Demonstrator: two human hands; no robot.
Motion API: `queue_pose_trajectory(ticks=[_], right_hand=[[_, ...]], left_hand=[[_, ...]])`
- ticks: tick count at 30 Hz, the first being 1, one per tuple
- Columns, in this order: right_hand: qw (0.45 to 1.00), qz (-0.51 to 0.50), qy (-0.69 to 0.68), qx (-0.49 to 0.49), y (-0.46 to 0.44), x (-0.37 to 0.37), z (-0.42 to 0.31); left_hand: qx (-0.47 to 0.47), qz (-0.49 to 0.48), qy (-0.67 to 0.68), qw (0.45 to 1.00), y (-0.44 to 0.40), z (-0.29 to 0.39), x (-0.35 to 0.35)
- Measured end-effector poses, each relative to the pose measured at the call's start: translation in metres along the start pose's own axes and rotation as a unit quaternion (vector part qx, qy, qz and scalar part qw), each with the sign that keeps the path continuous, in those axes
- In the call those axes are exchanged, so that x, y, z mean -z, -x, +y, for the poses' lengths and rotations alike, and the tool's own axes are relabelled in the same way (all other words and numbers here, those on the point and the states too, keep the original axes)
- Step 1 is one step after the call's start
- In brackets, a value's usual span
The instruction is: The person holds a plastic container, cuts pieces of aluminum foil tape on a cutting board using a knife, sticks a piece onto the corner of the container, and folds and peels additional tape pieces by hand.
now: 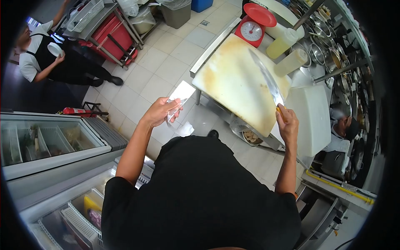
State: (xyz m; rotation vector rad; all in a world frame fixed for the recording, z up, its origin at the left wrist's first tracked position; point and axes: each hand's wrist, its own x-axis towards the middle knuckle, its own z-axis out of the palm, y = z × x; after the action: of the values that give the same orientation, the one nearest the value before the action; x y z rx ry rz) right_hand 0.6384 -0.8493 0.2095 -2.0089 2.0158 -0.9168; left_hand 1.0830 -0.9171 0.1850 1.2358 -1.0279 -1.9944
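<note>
My left hand (163, 111) is closed around a white rectangular packet (182, 92) with clear plastic about it; what is inside I cannot make out. It is held over the floor, left of the worktable. A crumpled white piece (185, 129) shows just below that hand; whether it is attached to the packet I cannot tell. In my right hand (287, 125) is a long knife (266, 77), gripped by its orange-yellow handle. The blade points away from me over a stained white cutting board (233, 79).
A red kitchen scale (250, 31) and two squeeze bottles (282, 43) stand beyond the board. A white bin or box (312, 121) is at its right. Open-topped chillers (54, 143) line my left. One person (46, 54) stands far left; another (343, 127) is at the right.
</note>
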Motion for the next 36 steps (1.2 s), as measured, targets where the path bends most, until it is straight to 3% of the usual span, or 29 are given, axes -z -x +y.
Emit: queue_pose_trajectory(ticks=[2,9,17,20,21,22,24,25,27,36], right_hand=[[0.999,-0.028,0.03,0.0,-0.004,-0.003,-0.005],[0.998,0.028,0.058,0.007,-0.03,-0.076,0.037],[0.992,0.029,0.118,0.04,-0.031,-0.079,0.04],[0.965,0.122,0.219,0.08,-0.035,-0.077,0.008],[0.996,0.089,0.024,0.013,-0.037,-0.082,-0.005],[0.982,0.053,-0.173,-0.056,-0.039,-0.086,-0.02],[0.886,-0.082,-0.424,-0.169,-0.05,-0.074,-0.073],[0.886,-0.079,-0.423,-0.171,-0.053,-0.073,-0.091],[0.832,-0.111,-0.52,-0.158,-0.058,-0.075,-0.115],[0.857,-0.049,-0.502,-0.101,-0.052,-0.071,-0.157]], left_hand=[[-0.006,-0.016,-0.02,1.0,-0.016,0.001,-0.002],[-0.071,-0.077,-0.059,0.993,-0.044,0.025,-0.064],[-0.099,-0.102,-0.043,0.989,-0.045,0.026,-0.075],[-0.094,-0.116,-0.041,0.988,-0.052,0.022,-0.07],[-0.088,-0.123,-0.045,0.987,-0.052,0.021,-0.07],[-0.087,-0.126,-0.046,0.987,-0.052,0.022,-0.073],[-0.077,-0.118,-0.058,0.988,-0.052,0.024,-0.082],[-0.076,-0.121,-0.059,0.988,-0.053,0.022,-0.084],[-0.102,-0.144,-0.044,0.983,-0.056,0.017,-0.086],[-0.185,-0.128,-0.052,0.973,-0.031,0.01,-0.089]])
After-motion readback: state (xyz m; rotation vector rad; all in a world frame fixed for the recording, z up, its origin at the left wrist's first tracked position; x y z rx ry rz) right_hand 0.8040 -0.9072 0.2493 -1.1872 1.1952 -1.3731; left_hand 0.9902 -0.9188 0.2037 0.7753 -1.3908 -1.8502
